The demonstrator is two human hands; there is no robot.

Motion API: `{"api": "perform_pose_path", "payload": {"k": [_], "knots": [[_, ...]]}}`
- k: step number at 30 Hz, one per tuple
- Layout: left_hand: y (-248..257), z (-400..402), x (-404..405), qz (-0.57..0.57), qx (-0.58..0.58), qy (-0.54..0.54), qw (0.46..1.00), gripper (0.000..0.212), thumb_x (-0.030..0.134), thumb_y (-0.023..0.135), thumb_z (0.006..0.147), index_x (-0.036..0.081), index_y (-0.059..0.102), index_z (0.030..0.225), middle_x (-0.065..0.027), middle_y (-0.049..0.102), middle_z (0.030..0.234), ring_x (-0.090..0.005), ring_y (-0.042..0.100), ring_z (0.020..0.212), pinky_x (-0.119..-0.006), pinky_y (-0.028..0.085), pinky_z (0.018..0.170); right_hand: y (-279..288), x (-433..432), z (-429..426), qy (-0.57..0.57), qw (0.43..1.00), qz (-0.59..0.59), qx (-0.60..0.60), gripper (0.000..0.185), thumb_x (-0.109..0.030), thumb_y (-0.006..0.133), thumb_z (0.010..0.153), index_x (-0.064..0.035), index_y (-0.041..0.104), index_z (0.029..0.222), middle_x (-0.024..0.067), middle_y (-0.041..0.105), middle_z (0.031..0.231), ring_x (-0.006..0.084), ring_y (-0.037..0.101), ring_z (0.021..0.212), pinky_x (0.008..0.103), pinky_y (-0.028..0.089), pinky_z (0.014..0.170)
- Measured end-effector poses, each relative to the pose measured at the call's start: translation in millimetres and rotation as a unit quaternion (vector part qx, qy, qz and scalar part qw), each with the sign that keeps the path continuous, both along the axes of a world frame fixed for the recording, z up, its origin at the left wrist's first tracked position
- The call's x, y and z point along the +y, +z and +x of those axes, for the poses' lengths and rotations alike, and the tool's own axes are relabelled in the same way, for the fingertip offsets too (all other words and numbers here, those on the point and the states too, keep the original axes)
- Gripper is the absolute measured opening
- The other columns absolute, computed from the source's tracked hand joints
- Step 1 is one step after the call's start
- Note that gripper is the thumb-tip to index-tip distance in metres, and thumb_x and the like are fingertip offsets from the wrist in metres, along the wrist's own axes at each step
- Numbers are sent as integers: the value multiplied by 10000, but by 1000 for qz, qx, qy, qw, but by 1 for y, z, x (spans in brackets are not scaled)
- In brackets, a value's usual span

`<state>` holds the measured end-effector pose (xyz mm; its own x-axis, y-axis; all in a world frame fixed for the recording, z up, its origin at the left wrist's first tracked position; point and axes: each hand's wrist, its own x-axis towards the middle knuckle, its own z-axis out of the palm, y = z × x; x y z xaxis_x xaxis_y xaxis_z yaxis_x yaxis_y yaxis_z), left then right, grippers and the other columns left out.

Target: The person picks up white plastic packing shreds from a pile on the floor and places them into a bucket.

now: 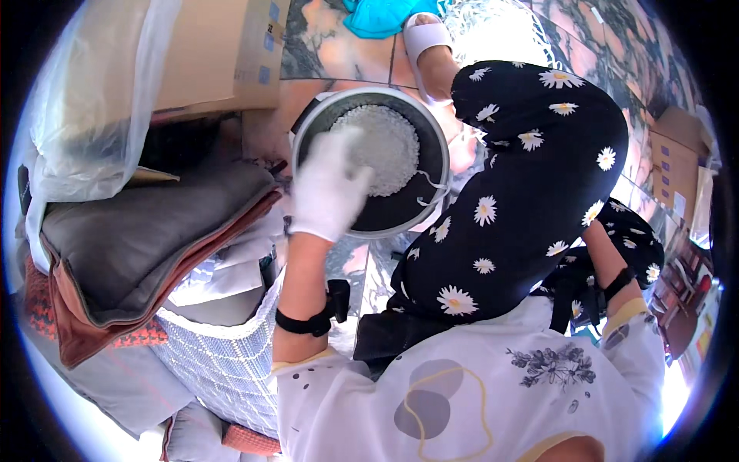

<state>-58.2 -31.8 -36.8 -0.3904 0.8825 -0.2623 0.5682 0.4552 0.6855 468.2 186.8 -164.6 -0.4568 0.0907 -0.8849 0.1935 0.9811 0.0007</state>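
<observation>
My left hand (332, 182), in a white glove, is over the left part of a round metal-rimmed container (443, 144) with a dark inside. It is motion-blurred, with thumb and fingers apart; whether the fingertips touch anything or hold something small cannot be told. Inside the container lies a round mass of whitish, bumpy material (392, 150), partly behind my hand. A thin white strip (430, 183) lies at the container's right inner side and reaches its rim. My right hand is out of view; its forearm goes behind my bent knee in black daisy-print trousers (496, 231).
A cardboard box (213, 58) and a translucent plastic bag (98, 104) stand at upper left. Below them are a grey and brown padded cloth item (167, 231) and a woven basket (231, 352). Tangled white strips (496, 29) and turquoise cloth (384, 17) lie beyond my sandalled foot.
</observation>
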Motion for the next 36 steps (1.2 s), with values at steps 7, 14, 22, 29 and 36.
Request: {"api": "perform_pose_path", "payload": {"k": [7, 14, 22, 29, 36], "knots": [[-18, 97, 23, -133, -31, -172, 976, 494, 402, 699, 899, 80, 548, 1243, -200, 656, 1153, -428, 695, 935, -530, 555, 814, 110, 33, -76, -513, 704, 71, 486, 189, -107, 585, 968, -62, 708, 1104, 68, 748, 987, 169, 697, 889, 291, 541, 751], [7, 77, 18, -125, 6, -184, 975, 352, 386, 538, 1012, 53, 633, 948, -233, 696, 844, -425, 692, 828, -531, 540, 740, 296, -10, -218, -526, 574, 101, 620, 234, -89, 543, 1017, -11, 696, 1176, -23, 669, 1013, 43, 575, 790, 203, 453, 683], [110, 30, 17, 162, -4, -272, 949, 186, 226, 567, 982, 76, 675, 1007, -179, 673, 919, -401, 665, 827, -468, 525, 707, 251, -82, -320, -287, 758, -212, 545, 323, -207, 759, 851, -73, 663, 1129, 160, 639, 1056, 337, 644, 946, 411, 528, 891], [131, 9, 3, 111, -292, -56, 948, 384, 173, 553, 961, 38, 569, 1320, -65, 652, 1092, -122, 631, 723, -248, 484, 553, 284, -86, -315, -639, 557, -419, 325, 237, -233, 646, 1001, -23, 755, 999, 27, 689, 880, 54, 621, 635, 221, 487, 552], [125, 78, 18, 86, -504, 38, 858, 363, 124, 628, 981, 16, 555, 1320, -8, 622, 902, -65, 586, 714, -214, 472, 600, 260, -89, -303, -481, 555, -340, 587, 311, -272, 696, 981, 10, 746, 1100, 151, 595, 1312, 195, 622, 1106, 326, 510, 943]]}}
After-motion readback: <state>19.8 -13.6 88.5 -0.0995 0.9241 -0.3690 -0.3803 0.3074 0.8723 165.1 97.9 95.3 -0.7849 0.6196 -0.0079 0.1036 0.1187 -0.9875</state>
